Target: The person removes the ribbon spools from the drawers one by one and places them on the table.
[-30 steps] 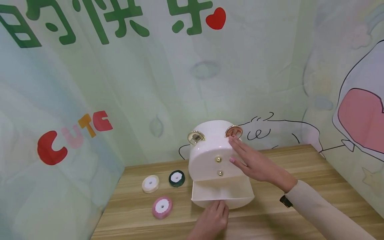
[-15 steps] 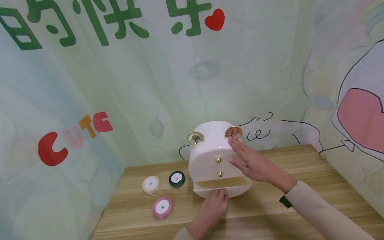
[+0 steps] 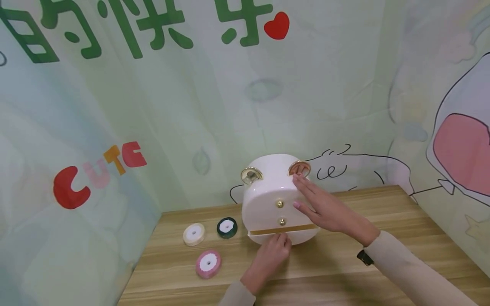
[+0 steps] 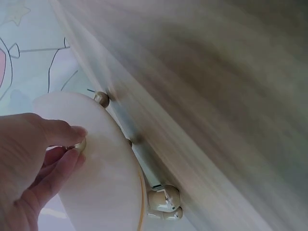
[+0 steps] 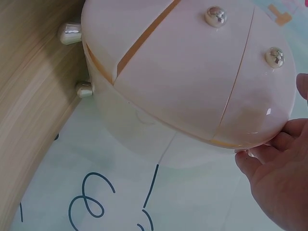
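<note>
A glossy white, rounded drawer box (image 3: 262, 206) with gold ring-shaped ears (image 3: 251, 175) stands on the wooden table. Its bottom drawer (image 3: 304, 236) sticks out slightly, leaving a narrow gap along the top. My left hand (image 3: 271, 257) pinches that drawer's small gold knob (image 4: 82, 143) between thumb and fingers. With fairly straight fingers, my right hand (image 3: 331, 209) rests on the box's upper right side, fingertips close to the right ear. Two upper drawers with round gold knobs (image 5: 216, 17) sit flush. Gold feet (image 4: 163, 199) show under the box.
Left of the box lie three ribbon rolls: a cream roll (image 3: 193, 234), a dark green roll (image 3: 227, 228) and a pink roll (image 3: 208, 264). A printed cloth backdrop (image 3: 214, 110) rises behind the wooden table (image 3: 160, 272) and along its sides.
My left hand has pushed the bottom drawer inward, from well pulled out to a narrow gap. The right hand has stayed on the box.
</note>
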`<state>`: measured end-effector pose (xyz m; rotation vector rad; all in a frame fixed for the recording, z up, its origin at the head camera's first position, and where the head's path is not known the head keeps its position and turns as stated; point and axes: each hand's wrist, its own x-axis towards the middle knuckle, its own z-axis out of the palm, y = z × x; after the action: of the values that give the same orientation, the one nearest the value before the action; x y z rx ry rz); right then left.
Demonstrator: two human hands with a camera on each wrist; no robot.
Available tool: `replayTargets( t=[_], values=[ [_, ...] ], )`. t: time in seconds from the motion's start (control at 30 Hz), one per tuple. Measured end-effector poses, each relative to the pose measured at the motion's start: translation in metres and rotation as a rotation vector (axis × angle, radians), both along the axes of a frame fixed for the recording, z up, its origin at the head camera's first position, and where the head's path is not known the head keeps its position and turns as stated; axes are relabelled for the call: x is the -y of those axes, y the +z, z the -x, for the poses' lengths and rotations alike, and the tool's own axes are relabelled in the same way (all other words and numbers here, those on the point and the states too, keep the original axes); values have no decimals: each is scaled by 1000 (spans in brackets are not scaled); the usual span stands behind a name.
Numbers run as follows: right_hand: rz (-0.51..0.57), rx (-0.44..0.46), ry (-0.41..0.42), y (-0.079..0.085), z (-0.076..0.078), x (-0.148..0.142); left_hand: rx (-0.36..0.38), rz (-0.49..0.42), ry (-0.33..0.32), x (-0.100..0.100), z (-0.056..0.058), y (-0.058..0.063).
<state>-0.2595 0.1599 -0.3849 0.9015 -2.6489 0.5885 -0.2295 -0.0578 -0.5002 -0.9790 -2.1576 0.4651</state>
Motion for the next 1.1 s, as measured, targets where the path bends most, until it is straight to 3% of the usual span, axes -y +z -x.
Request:
replayTargets(
  t=[0.4,0.77,0.93,1.1],
  values=[
    [31,15,2,2,2,-2,13,-24,52,-4,14,-1],
    [50,7,15,0,4,-2,36,-62,47,-3,15,0],
    [111,-24,30,-1,7,-5,119,-136,19,1,11,8],
    [286,-33,10,2,8,-11,225,-270,-12,10,5,21]
  ],
)
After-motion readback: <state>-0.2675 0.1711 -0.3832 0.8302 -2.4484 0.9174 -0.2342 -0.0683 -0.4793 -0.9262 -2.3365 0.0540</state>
